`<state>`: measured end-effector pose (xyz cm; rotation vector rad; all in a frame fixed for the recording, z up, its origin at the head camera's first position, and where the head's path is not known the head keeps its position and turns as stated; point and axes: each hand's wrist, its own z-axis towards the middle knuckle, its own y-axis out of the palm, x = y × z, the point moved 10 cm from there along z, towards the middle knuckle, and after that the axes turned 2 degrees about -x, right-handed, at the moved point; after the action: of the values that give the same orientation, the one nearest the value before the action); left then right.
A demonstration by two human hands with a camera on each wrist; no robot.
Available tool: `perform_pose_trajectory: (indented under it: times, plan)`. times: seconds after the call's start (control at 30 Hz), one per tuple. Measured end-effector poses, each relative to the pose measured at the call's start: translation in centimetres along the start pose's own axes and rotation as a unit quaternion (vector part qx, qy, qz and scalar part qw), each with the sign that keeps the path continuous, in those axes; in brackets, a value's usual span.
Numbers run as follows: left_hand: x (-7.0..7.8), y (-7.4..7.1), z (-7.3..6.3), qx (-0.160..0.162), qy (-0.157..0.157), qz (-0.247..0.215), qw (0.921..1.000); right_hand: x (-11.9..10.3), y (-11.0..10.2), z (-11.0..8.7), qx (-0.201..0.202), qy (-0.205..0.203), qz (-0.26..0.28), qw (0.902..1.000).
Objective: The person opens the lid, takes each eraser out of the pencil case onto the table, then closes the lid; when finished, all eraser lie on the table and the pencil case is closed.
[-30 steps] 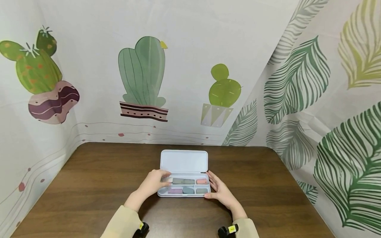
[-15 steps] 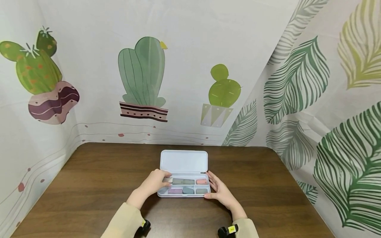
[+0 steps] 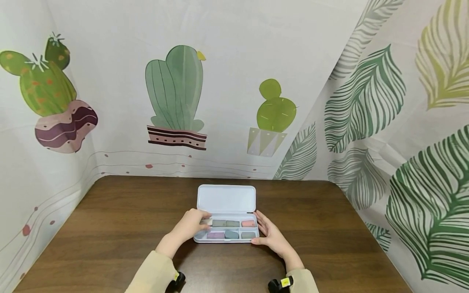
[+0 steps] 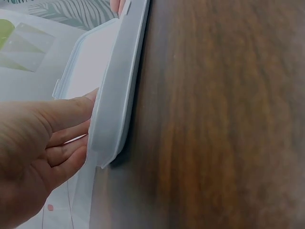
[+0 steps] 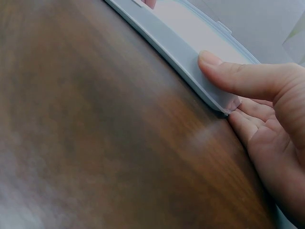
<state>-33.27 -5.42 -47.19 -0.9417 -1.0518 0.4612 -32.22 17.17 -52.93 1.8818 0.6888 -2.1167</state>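
A white case (image 3: 226, 241) with a hinged lid (image 3: 226, 198) lies open on the table, divided into compartments. My left hand (image 3: 189, 224) reaches into its left end, thumb and fingers pinching a small whitish block (image 3: 209, 222). Behind the case wall (image 4: 114, 100) those fingertips are hidden in the left wrist view. My right hand (image 3: 270, 235) grips the right end, thumb at the front corner and fingers around the side. Small blocks lie inside: grey-green ones (image 3: 219, 223) and a pink one (image 3: 248, 223) behind, a purple one (image 3: 215, 235), a blue one (image 3: 231, 234) and a grey one (image 3: 248, 235) in front.
The brown wooden table (image 3: 139, 203) extends around the case on all sides. Behind it hangs a white cloth backdrop (image 3: 231, 81) printed with cacti and leaves. Black wrist devices (image 3: 280, 284) sit at both sleeves.
My left wrist and sleeve have shifted very slightly to the right since a second ago. The right hand, the case and the blocks in it look unchanged.
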Motion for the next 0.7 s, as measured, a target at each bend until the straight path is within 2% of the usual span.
perform_pose_trajectory:
  times: [0.37, 0.7]
  plan:
    - [0.03, -0.01, 0.01, 0.008, 0.009, 0.0, 0.9999, -0.06, 0.04, -0.01, -0.001, 0.002, -0.001, 1.0]
    - [-0.1, -0.04, 0.16, 0.003, 0.02, -0.02, 0.9996, -0.01, 0.07, -0.01, 0.002, 0.008, 0.002, 1.0]
